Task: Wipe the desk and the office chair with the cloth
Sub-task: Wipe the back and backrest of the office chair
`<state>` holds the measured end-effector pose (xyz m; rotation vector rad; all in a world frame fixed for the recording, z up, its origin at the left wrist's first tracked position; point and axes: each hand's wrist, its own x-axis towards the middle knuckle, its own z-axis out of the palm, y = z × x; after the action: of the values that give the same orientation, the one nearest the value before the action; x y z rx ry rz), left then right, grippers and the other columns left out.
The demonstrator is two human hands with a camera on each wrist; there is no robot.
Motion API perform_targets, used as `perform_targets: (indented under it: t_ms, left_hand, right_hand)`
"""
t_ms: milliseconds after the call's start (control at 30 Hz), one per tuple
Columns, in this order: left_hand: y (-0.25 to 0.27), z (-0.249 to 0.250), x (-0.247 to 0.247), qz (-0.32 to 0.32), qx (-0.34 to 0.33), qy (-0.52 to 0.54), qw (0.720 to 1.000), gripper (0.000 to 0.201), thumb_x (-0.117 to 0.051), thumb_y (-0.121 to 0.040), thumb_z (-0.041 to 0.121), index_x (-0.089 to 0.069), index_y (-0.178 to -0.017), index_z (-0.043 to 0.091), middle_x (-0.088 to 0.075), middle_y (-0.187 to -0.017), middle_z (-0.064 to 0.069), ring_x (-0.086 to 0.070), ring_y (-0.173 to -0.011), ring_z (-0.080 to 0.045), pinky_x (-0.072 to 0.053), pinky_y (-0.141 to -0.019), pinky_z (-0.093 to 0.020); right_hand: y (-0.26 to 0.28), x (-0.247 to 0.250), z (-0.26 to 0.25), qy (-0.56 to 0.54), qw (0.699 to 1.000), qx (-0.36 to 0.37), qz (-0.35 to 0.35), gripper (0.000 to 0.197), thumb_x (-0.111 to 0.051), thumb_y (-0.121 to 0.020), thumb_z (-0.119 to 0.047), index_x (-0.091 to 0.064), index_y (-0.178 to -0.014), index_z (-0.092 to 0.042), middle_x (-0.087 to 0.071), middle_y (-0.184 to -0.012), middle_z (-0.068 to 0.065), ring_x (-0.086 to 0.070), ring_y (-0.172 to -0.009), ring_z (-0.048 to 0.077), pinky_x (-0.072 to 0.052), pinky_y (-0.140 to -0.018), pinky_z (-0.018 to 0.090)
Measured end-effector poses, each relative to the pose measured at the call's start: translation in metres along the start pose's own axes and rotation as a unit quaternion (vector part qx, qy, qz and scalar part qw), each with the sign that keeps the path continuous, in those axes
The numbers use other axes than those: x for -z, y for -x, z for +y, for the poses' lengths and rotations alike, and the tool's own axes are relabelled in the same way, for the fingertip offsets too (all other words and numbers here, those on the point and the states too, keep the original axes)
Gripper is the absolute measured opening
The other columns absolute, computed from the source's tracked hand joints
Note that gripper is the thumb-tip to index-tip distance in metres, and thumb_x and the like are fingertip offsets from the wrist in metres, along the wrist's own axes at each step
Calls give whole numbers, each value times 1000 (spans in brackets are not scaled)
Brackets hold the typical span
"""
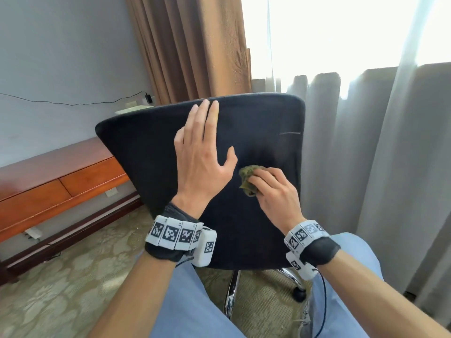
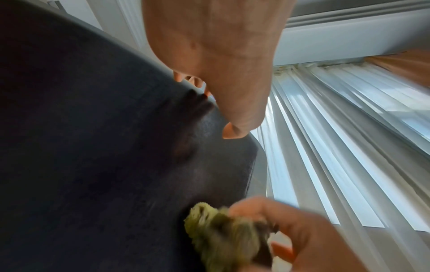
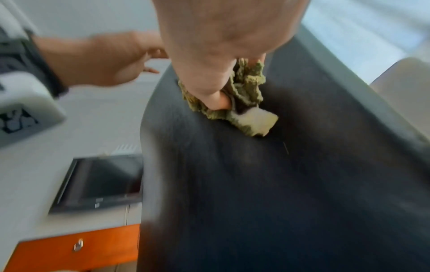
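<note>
head view looking down from above, wrist views close along each hand, all sharing chair back (image 1: 151, 142)

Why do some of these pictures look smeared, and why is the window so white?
Head view: sharp, but daylight blows out the window behind the chair back. Left wrist view: the cloth and right hand are smeared by motion. Right wrist view: blurred throughout, the left hand soft, edges bent by the wide lens.
</note>
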<state>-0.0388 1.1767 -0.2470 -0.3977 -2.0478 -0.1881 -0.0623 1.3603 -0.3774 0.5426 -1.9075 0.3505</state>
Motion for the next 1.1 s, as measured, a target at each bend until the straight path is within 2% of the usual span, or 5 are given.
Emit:
perform_targets:
  t_ms: [267, 500, 733, 933, 1100]
  left_hand:
    - [-9, 17, -10, 9, -1, -23, 1000, 82, -59, -93, 42, -27, -162, 10, -27, -168, -6, -19, -157, -22, -24, -122, -41]
    - [-22, 26, -16, 11, 3, -44, 999, 75, -55, -95, 40, -32, -160, 12, -33, -165, -5, -27, -154, -22, -29, -119, -41]
    - [-29, 36, -17, 31, -25, -70, 997, 68, -56, -93, 35, -41, -154, 11, -45, -157, -6, -40, -146, -25, -36, -111, -44]
    - [-31, 45, -18, 29, -10, -70, 997, 67, -55, -93, 35, -42, -153, 9, -45, -155, -8, -41, -144, -27, -37, -109, -44]
    - [-29, 39, -19, 15, -20, -51, 998, 70, -56, -93, 33, -37, -157, 11, -39, -161, -5, -35, -149, -24, -35, -113, -44]
  right_hand:
    - [-79, 68, 31, -28, 971, -67, 229, 11, -70, -96, -6, -77, -104, -6, -72, -118, 4, -64, -105, 35, -52, -94, 32]
    - [-57, 29, 43, -15, 966, -88, 242, 8, -76, -94, -9, -78, -101, -7, -73, -114, 3, -63, -97, 34, -53, -92, 33]
    - [2, 16, 29, -104, 977, -174, 66, 29, -81, -81, 1, -75, -108, -10, -70, -117, 1, -61, -104, 28, -52, -93, 39]
    - [-76, 69, 48, -173, 913, -234, 285, 21, -73, -89, -3, -69, -110, -4, -66, -114, 7, -63, -103, 23, -57, -83, 42]
    - [-88, 51, 54, -143, 914, -241, 293, 24, -70, -87, 2, -67, -111, -4, -65, -114, 9, -62, -104, 28, -56, -84, 42]
